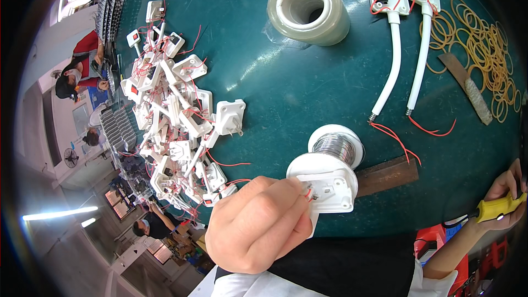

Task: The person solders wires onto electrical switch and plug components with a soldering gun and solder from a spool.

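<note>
Head view, left hand: our left hand (256, 225) is curled shut around a white plastic switch housing (328, 184), pinning it open side up at the near edge of the tabletop (308, 88).
Head view, right hand: our right hand (509, 198) sits way off at the right edge, fingers wrapped around a yellow-handled soldering iron (496, 207); the tip is out of sight.
Where the housing is: right at our left fingertips, touching them, well apart from the right hand. It overlaps the solder spool (336, 147) just behind it.
Doing it well: we'd say keep the housing flat and steady, and keep the fingers clear of the little red wire ends (309, 191) inside, since that looks like where the hot tip goes.
Wood block: a brown strip (388, 175) lies just right of the spool.
Other stuff: a pile of white housings with red wires (176, 115) to the left, a tape roll (308, 8) at the far side, two white cables with housings (404, 49) and rubber bands (484, 49) at the right.
</note>
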Action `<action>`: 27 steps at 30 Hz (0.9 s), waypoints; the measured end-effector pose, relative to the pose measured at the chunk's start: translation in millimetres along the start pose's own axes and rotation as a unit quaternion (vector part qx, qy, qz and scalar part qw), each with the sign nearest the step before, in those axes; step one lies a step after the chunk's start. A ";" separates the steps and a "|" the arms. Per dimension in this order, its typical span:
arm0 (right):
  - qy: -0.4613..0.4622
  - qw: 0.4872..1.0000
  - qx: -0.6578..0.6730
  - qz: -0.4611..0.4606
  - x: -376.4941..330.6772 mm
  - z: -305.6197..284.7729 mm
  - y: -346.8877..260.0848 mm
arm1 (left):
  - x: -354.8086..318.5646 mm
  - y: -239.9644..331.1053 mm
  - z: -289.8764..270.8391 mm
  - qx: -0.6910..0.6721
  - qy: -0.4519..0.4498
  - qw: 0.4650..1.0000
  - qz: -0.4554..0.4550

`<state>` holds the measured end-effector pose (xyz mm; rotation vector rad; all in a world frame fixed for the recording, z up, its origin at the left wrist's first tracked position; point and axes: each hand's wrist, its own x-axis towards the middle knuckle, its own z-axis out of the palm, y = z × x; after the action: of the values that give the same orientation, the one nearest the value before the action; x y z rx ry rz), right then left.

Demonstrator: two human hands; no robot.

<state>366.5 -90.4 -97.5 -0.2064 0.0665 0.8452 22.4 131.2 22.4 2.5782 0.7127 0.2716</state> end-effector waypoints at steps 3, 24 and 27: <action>0.001 1.000 0.000 0.000 0.6 -0.7 -0.7 | 0.8 0.0 0.3 0.000 0.001 1.000 0.001; 0.007 1.000 0.007 0.008 -0.5 -0.4 -4.3 | -1.2 1.8 -1.7 0.002 -0.012 1.000 -0.016; 0.013 1.000 0.006 0.003 -0.7 0.7 -4.7 | 0.9 5.0 -2.3 0.014 -0.009 0.999 -0.031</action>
<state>369.5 -93.8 -96.0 -0.2056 0.0973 0.8486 24.6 128.7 26.9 2.5756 0.7942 0.2197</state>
